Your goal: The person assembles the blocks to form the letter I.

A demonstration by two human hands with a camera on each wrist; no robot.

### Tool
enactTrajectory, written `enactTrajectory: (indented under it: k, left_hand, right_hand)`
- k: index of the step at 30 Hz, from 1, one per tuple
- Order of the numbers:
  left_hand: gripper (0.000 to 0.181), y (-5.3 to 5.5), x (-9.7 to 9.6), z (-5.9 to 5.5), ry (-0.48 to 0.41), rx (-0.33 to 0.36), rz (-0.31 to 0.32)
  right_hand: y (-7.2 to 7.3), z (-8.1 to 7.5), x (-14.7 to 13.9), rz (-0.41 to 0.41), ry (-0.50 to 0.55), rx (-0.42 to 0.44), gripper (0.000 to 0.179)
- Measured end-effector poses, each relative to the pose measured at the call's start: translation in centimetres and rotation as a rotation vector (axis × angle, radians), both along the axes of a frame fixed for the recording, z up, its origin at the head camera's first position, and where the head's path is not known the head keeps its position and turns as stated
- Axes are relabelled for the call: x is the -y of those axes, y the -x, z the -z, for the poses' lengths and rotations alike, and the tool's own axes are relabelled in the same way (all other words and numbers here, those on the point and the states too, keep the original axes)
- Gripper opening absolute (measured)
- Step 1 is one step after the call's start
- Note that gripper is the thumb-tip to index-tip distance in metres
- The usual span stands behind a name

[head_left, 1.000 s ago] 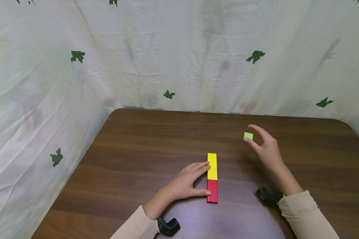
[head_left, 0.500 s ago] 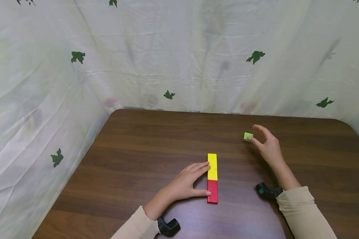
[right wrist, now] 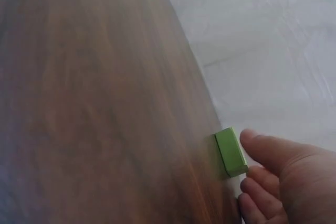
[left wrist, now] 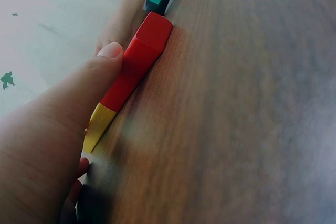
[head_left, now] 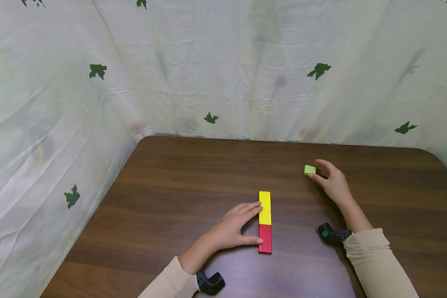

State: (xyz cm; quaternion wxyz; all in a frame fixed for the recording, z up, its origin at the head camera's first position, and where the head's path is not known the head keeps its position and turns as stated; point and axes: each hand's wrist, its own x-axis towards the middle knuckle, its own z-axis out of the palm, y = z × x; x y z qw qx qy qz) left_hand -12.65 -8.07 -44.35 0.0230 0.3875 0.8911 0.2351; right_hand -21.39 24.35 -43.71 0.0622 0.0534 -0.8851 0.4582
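In the head view, a yellow block and a red block lie end to end in one line on the table. My left hand reaches over from their left, thumb tip on the red block and fingertips on the yellow one, its fingers fairly straight. Farther back to the right sits a small light-green block. Beside it is my right hand, thumb at the block's near right corner. A narrow gap shows between the thumb and the green block in the right wrist view.
The brown wooden table has rounded far corners. Behind it and along its left side hangs a pale curtain with green leaf-like shapes. A black device is worn on the left wrist, another black device on the right.
My right hand has drawn slightly right and toward me, and its fingers have come off the green block's far side. The green block and my left hand have stayed in place.
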Motion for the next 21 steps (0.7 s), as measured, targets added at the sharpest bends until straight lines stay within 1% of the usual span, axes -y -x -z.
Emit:
enactTrajectory:
  k: [11,15,21]
  left_hand:
    - [0.079,-0.04,0.03,-0.06,-0.003,0.011,0.002]
    - [0.079,-0.03,0.06,-0.06,0.002,0.021,0.0]
    - [0.079,-0.07,0.12,-0.09,0.003,0.028,0.0]
  right_hand:
    - [0.14,-0.1,0.08,0.001,-0.093,0.033,0.045]
    - [0.03,-0.26,0.08,0.006,-0.104,0.034,0.044]
    - [-0.19,-0.59,0.27,0.007,-0.1,0.005,0.042]
